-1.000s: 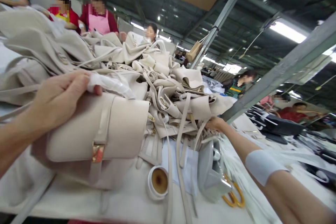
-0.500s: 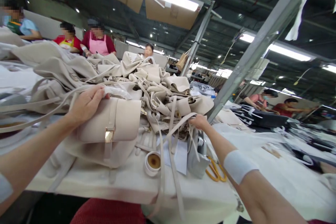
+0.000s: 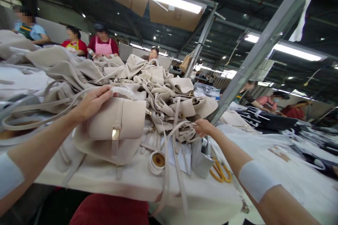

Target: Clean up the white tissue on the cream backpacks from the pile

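Note:
A beige bag (image 3: 116,117) with a gold clasp on its front flap stands upright on the table at the centre left. My left hand (image 3: 96,102) grips its top edge, fingers wrapped round it beside a piece of clear plastic. Further right, my right hand (image 3: 203,127) has its fingers closed on a bunch of thin beige straps (image 3: 187,130) at the right side of a heap of beige bags (image 3: 150,77). Some long straps hang from there over the table's front edge.
Near the front edge are a round white tub (image 3: 157,162) with brown contents, a grey metal container (image 3: 202,160) and yellow-handled scissors (image 3: 221,170). A slanted metal post (image 3: 245,74) rises at the right. Several people work beyond the heap.
The whole view has shifted slightly, moving things a little to the right. Both hands keep their hold, and the straps at my right hand are bunched and spread a little differently.

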The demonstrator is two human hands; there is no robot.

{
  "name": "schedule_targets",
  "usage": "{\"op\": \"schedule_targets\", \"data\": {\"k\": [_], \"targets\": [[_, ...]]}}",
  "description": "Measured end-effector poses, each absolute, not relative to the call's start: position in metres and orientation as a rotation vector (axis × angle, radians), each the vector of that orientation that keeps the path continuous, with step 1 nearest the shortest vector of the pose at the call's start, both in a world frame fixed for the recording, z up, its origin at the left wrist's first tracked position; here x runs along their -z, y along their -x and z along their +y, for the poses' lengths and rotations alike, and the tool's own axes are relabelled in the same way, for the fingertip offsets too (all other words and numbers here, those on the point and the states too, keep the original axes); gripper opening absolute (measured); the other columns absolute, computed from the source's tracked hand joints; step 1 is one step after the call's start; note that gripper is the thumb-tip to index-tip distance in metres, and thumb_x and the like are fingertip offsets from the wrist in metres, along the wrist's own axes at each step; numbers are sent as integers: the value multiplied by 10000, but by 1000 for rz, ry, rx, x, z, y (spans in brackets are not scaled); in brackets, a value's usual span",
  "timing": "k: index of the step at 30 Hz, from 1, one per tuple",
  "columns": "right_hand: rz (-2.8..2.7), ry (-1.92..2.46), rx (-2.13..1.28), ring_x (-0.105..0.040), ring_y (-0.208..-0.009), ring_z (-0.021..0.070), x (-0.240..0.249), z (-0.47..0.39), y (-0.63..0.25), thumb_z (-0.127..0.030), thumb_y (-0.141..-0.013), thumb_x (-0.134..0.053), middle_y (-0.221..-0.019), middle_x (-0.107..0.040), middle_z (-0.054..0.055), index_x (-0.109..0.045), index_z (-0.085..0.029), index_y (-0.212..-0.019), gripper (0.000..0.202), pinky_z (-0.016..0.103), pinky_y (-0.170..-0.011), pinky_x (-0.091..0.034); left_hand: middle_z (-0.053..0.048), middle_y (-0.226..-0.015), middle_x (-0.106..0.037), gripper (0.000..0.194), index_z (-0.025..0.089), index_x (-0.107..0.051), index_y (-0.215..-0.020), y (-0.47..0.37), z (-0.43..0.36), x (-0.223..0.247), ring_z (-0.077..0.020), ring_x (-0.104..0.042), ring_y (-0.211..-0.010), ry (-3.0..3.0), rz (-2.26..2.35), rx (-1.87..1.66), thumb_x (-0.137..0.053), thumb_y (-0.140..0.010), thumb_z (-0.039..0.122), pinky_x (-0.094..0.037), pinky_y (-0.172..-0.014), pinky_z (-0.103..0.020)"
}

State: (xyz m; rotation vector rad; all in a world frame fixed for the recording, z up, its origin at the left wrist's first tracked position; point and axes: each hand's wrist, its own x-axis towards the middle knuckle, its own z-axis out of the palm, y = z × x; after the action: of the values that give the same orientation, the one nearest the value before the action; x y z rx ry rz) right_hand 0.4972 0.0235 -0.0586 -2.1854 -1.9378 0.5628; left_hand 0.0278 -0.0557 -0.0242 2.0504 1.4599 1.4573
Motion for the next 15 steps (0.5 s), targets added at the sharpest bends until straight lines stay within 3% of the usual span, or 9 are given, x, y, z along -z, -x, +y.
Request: {"op": "schedule_targets", "data": {"k": [6, 9, 12, 15], "targets": [[-1928, 2079, -707, -543, -529, 100, 46, -3, -499, -390, -835, -671, -582, -597, -15, -599, -169, -645, 300, 189, -450, -345, -27, -1110, -677, 402, 111, -599, -1206, -23, -54, 24, -147, -532, -985, -1896, 1259, -1470, -481, -919, 368, -377, -970, -262], [-1911, 1907, -793, -415, -472, 68, 29, -21, -497, -537, -773, -650, -545, -521, -39, -551, -174, -614, 409, 181, -411, -257, -38, -1113, -677, 424, 108, -573, -1259, -24, -53, 21, -152, -546, -978, -1924, 1288, -1476, -473, -927, 353, -400, -970, -296], [-1873, 1738, -841, -323, -449, 55, 8, -40, -490, -674, -659, -651, -549, -485, -47, -538, -182, -629, 506, 180, -392, -209, -93, -1205, -635, 453, 92, -545, -1287, -26, -60, 9, -195, -542, -1065, -2001, 1494, -1695, -513, -887, 303, -408, -995, -350], [-1640, 1502, -914, -310, -440, 56, -9, -61, -469, -669, -512, -764, -614, -575, -2, -647, -179, -743, 554, 181, -366, -179, -107, -1115, -637, 321, 118, -626, -1110, -38, -91, -1, -223, -561, -1028, -2049, 1687, -1976, -533, -842, 270, -429, -959, -370]]}}
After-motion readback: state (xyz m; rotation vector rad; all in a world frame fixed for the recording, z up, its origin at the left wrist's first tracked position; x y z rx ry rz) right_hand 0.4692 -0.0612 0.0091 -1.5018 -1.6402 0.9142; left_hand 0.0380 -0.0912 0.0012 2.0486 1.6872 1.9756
